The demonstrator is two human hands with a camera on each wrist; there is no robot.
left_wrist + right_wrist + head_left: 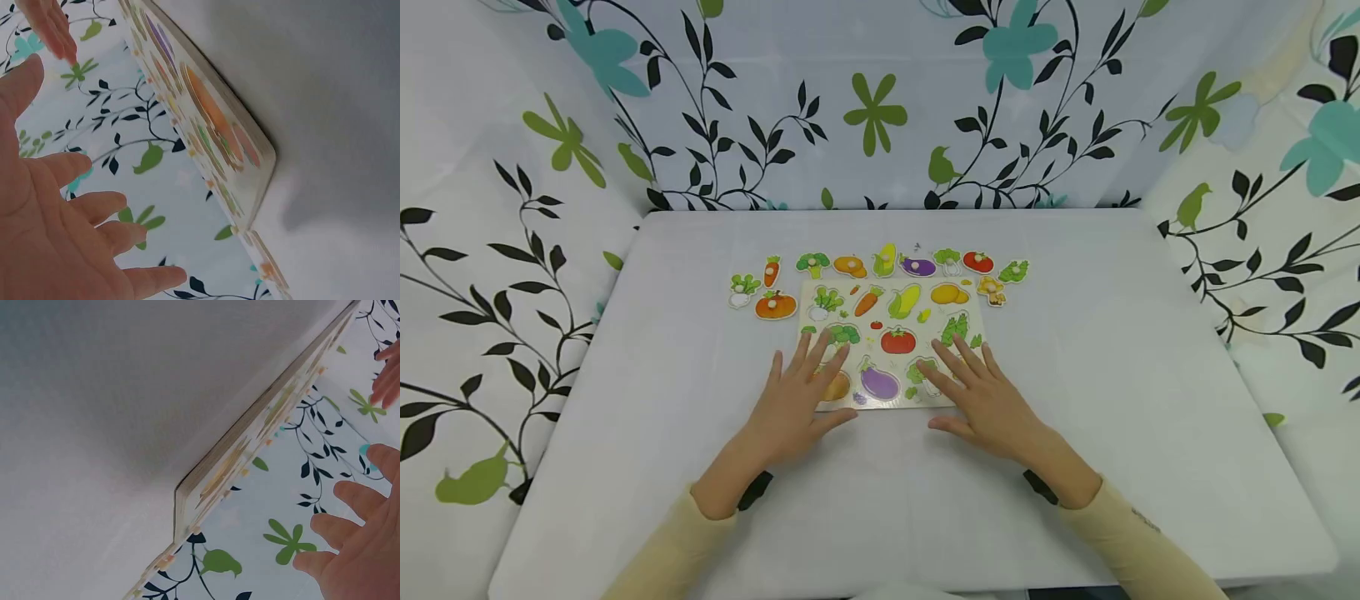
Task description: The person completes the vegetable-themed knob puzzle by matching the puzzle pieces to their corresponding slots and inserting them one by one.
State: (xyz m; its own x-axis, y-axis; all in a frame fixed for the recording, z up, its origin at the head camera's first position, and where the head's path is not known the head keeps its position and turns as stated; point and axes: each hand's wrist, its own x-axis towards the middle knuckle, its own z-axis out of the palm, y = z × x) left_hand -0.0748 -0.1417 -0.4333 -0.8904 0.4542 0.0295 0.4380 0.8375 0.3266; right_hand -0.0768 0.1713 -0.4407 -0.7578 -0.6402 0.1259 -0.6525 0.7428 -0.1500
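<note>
A flat wooden vegetable puzzle board (925, 287) lies mid-table, printed with a tomato, an eggplant, a carrot, corn and other vegetables. My left hand (797, 400), fingers spread, is held over its near left corner and holds nothing. Over the near right corner, my right hand (988, 404) is likewise spread and bare. Both wrist views show the hands raised above the board's surface, apart from it. Fingers partly hide the board's lower prints in the head view. Knobbed pieces line its far edge, among them an eggplant piece (917, 266) and a tomato piece (978, 262).
Left of the board sit a pumpkin piece (776, 306), a carrot piece (771, 271) and a leafy white radish piece (743, 287). A mushroom piece (992, 291) is by the far right corner. The white table (1150, 417) is backed by patterned curtains (880, 175).
</note>
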